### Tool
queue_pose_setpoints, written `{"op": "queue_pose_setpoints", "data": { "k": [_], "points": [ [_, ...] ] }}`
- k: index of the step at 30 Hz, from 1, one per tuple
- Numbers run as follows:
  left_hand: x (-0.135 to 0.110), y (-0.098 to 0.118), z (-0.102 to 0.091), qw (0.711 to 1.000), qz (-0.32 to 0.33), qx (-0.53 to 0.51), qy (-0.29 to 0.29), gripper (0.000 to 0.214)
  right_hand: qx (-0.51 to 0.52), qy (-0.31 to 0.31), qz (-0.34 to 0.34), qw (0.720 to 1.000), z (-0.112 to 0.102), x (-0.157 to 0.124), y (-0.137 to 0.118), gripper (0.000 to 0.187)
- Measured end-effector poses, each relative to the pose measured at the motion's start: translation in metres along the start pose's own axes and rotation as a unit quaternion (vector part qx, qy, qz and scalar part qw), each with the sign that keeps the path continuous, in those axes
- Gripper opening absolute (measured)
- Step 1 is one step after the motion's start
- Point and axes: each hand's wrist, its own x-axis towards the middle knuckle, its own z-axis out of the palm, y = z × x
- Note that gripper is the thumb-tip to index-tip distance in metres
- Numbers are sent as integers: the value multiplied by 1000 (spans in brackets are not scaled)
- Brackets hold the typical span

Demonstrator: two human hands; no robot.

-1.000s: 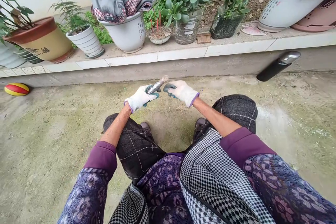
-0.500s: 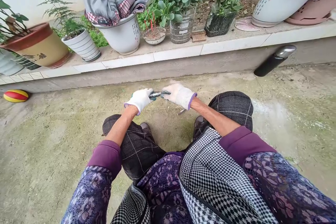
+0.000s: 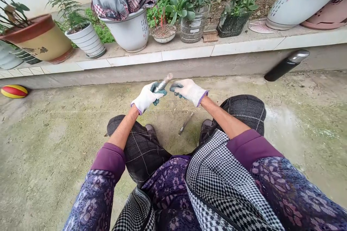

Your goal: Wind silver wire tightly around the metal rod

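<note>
I sit with both hands in white gloves with dark green palms, held out over my knees. My left hand (image 3: pixel 148 96) is closed round a short grey ribbed metal rod (image 3: pixel 163 82) that tilts up to the right, its pale tip free. My right hand (image 3: pixel 188 90) hovers just right of the rod with its fingers curled and a small gap to the tip; nothing shows inside it. On the concrete between my shoes lies a thin metal tool (image 3: pixel 185 124).
A tiled ledge (image 3: pixel 187 52) runs across the back with several plant pots, among them a white pot (image 3: pixel 131 30) draped with grey and plaid cloth. A black and silver flask (image 3: pixel 286 65) leans against the ledge at right. A red and yellow ball (image 3: pixel 13 91) lies far left.
Half a second ago both hands gripped the rod held level. Now the right hand has let go and drawn slightly right, and the left hand has tilted the rod upward.
</note>
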Motion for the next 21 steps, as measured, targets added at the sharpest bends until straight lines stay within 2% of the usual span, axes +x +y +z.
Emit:
{"op": "queue_pose_setpoints", "data": {
  "k": [2, 4, 6, 8, 10, 12, 14, 16, 19, 21],
  "points": [
    [3, -2, 0, 999, -17, 46, 8, 36, -35, -26, -20, 999, 6, -5, -7, 23],
    [7, -5, 1, 985, -21, 170, 4, 32, -60, -61, -26, 996, 10, -10, -16, 22],
    [10, -7, 3, 946, -28, 324, -19, 28, -72, -88, -27, 993, 11, -14, -24, 21],
    [11, -9, 6, 891, -36, 449, -61, 27, -96, -98, -32, 990, 9, -16, -29, 22],
    [9, -11, 9, 846, -29, 522, -105, 32, -129, -85, -46, 987, 4, -14, -28, 22],
    [6, -12, 11, 824, -7, 548, -145, 34, -147, -53, -54, 986, -2, -8, -23, 24],
    [5, -14, 12, 830, 23, 530, -172, 32, -143, -14, -41, 989, -8, -1, -17, 25],
    [5, -14, 11, 865, 53, 470, -171, 28, -124, 18, -16, 992, -11, 5, -12, 25],
    [5, -11, 7, 937, 76, 322, -112, 27, -61, 33, 18, 997, -11, 9, -8, 24],
    [3, -6, 3, 972, 53, 218, -66, 33, -12, 26, 33, 999, -6, 9, -8, 24]
  ]
}}
